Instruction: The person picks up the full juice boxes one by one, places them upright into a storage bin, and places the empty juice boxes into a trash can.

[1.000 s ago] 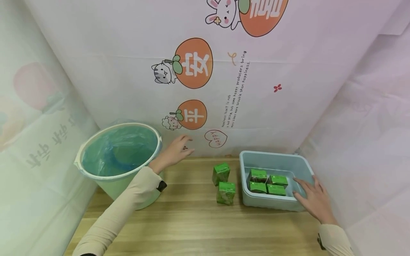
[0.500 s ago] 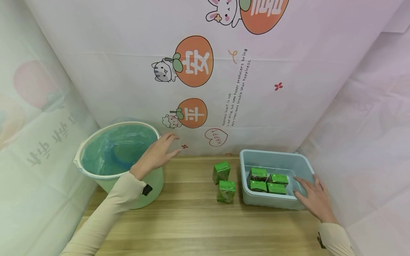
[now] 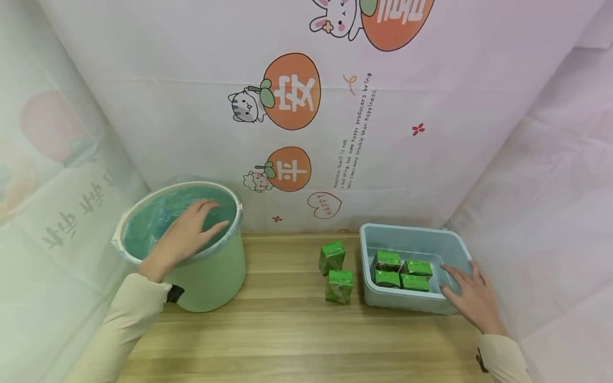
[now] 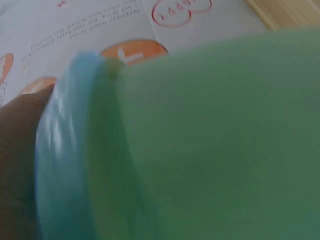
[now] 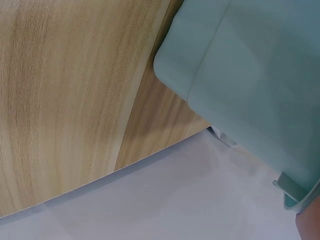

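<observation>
My left hand is over the mouth of the pale green bucket, fingers relaxed and nothing in them. A thin blue plastic liner covers the bucket's inside and rim. In the left wrist view the bucket wall fills most of the picture, with part of the hand at the left edge. My right hand rests on the right rim of the light blue tub, fingers loosely bent. Several small green boxes lie in the tub's left part.
Two more small green boxes, a rear one and a front one, stand on the wooden table left of the tub. Printed white sheets enclose the table at the back and both sides.
My left hand has moved leftward, from beside the bucket's right rim to over its mouth. The right hand, the tub and the green boxes have stayed put.
</observation>
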A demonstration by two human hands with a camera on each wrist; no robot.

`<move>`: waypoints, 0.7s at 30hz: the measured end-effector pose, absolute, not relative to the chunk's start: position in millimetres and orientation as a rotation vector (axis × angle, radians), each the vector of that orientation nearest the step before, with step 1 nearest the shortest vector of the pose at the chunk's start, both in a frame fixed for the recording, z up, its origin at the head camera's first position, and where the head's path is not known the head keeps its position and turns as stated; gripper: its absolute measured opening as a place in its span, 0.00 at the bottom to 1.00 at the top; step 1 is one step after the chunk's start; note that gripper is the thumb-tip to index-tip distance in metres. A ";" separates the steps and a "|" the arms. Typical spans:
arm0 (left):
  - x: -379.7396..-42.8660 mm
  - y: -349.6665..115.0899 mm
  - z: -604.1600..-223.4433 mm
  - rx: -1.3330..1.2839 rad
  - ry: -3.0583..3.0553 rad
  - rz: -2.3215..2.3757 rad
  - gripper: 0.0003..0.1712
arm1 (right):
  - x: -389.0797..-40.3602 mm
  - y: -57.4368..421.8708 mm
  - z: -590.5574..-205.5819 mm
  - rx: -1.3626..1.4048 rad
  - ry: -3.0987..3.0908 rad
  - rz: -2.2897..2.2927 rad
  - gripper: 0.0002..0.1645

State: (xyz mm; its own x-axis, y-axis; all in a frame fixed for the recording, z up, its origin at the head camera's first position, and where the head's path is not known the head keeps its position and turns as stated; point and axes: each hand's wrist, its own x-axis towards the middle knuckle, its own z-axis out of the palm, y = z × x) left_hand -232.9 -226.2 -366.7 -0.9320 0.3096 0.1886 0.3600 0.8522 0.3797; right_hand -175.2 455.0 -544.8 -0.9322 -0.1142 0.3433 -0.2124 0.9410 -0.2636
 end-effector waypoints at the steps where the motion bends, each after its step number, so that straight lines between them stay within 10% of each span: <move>1: -230.4 -233.6 -365.7 -0.510 -2.906 -0.625 0.41 | -175.0 455.0 -545.4 0.238 -2.775 0.426 0.32; 21: -201.8 -343.4 -384.5 -0.255 -2.835 -0.435 0.44 | -175.6 455.5 -548.0 0.232 -2.787 0.419 0.32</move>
State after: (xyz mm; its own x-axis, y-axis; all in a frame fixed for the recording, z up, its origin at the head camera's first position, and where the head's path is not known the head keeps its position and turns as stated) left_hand -201.8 -343.4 -384.5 -0.9504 0.1321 0.2816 0.2104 0.9398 0.2693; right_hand -175.6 455.5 -548.0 -0.9381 -0.1120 0.3277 -0.2034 0.9440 -0.2596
